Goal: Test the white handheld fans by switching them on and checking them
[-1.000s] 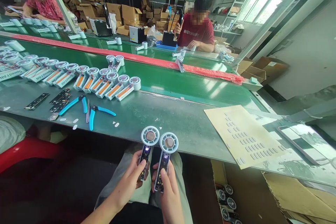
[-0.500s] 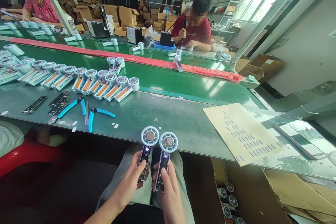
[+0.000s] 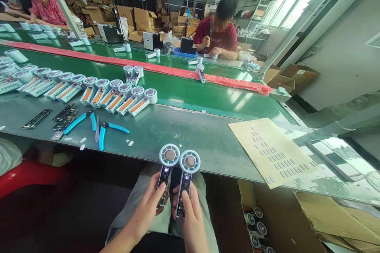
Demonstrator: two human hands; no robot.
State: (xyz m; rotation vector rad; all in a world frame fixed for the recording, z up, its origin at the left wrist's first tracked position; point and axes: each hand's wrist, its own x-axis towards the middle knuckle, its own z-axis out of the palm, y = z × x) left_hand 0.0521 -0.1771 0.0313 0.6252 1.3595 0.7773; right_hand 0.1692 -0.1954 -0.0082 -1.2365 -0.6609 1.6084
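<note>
Two handheld fans with bare circuit boards in their handles are side by side over my lap, at the bench's front edge. My left hand [image 3: 151,199] is closed around the handle of the left fan [image 3: 169,155], thumb on its board. Around the right fan [image 3: 190,161] my right hand [image 3: 190,205] is closed in the same way, its thumb pressed on the board. A small display glows on each board; the right one seems to read 80. The round heads almost touch, with the right one slightly lower.
Rows of white fans [image 3: 118,97] stand along the bench [image 3: 178,126] at left. Blue-handled cutters [image 3: 114,127] and loose circuit boards [image 3: 37,118] lie before them. A sticker sheet [image 3: 267,150] and a phone [image 3: 335,160] lie right. Across the green belt [image 3: 178,87] a person [image 3: 218,35] works.
Both hands keep their hold on the fans, and the thumbs stay on the boards. The view has shifted very slightly; two fans on the belt sit a little further right.
</note>
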